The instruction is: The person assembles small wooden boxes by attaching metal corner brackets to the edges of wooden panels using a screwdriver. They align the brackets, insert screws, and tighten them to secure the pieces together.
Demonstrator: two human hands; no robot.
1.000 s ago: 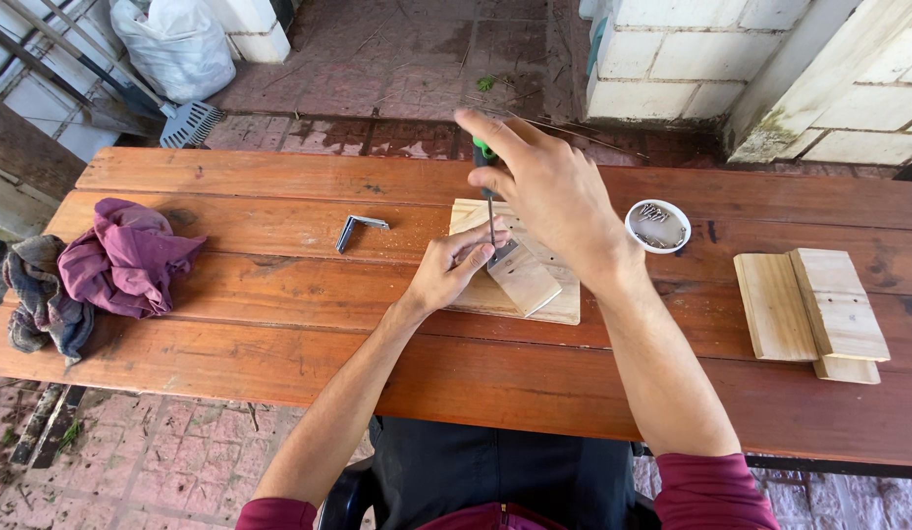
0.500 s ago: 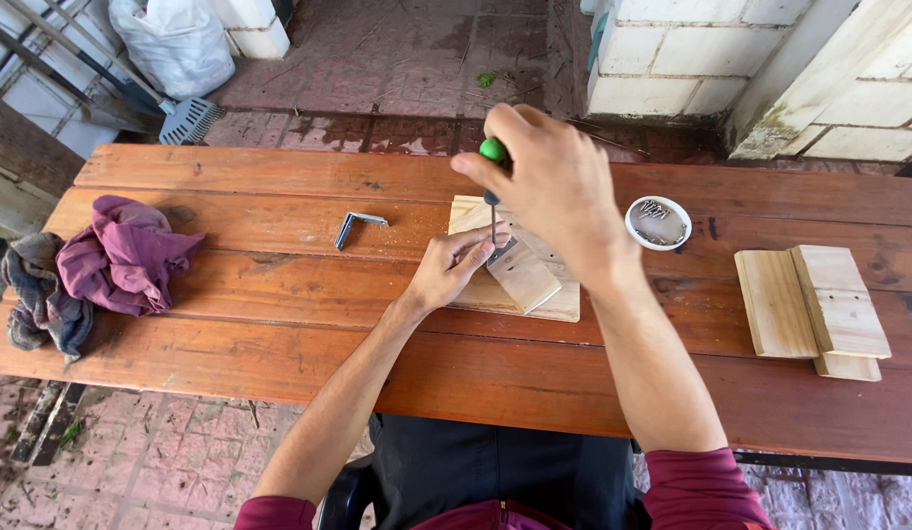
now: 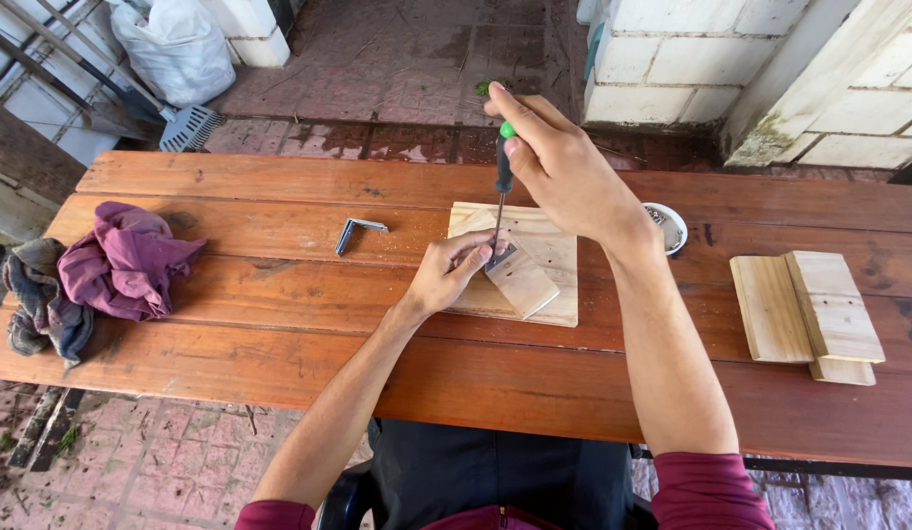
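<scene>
My right hand (image 3: 559, 167) grips a screwdriver (image 3: 501, 182) with a green and black handle, held upright, its tip down on a small metal bracket (image 3: 501, 256). The bracket lies on a small wooden block (image 3: 523, 282) that rests on a flat pale wooden board (image 3: 549, 255). My left hand (image 3: 446, 273) pinches the bracket and the block's left end, holding them steady on the board. All of this sits mid-table on a reddish-brown plank table (image 3: 279, 314).
A loose metal corner bracket (image 3: 356, 234) lies left of the board. A small white dish (image 3: 668, 226) of screws sits right of my wrist. Stacked pale wood pieces (image 3: 807, 314) lie at the right; purple and grey rags (image 3: 98, 275) at the left edge.
My right hand has shifted on the screwdriver handle, turning it; the green cap now shows between my fingers. My left hand has stayed on the bracket and block.
</scene>
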